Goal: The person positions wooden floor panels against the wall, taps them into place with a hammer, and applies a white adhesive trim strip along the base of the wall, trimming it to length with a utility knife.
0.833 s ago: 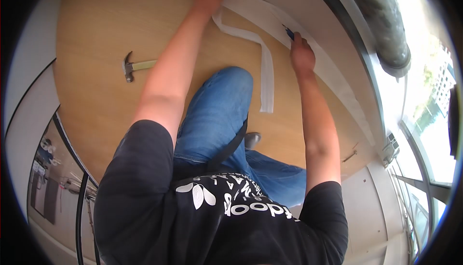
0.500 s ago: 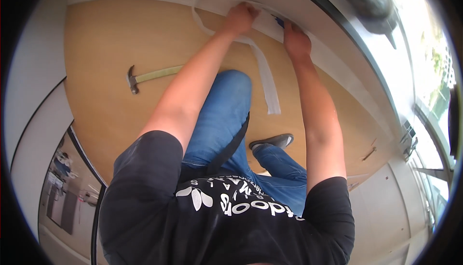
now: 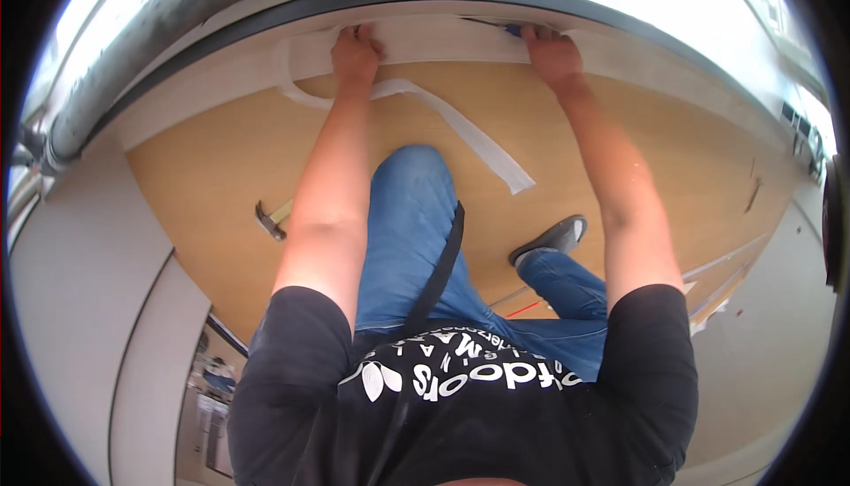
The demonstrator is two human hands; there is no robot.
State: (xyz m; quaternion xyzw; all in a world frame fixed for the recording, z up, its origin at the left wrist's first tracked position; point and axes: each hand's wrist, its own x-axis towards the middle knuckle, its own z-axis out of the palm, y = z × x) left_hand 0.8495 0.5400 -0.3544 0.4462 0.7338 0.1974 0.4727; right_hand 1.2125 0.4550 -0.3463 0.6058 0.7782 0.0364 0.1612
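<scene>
"First, what is the state of the right hand [image 3: 554, 50]?"

"Closed around the blue tool [image 3: 513, 31], at the far side of the wooden board [image 3: 204, 158]. The tool's slim dark end points left."

"And the left hand [image 3: 357, 50]?"

"Well apart from the right one. Its fingers are curled at the white band [image 3: 452, 41]; whether they pinch it cannot be told."

"Location of the band?"

"Along the board's far side, spanning the space between the hands. A loose white strip [image 3: 478, 142] passes beneath the left forearm [image 3: 332, 167]; its end lies on the board."

"Other items?"

"The hammer [image 3: 269, 220] lies left of that forearm, its handle partly hidden. One bent knee [image 3: 414, 172] is between the arms."
</scene>
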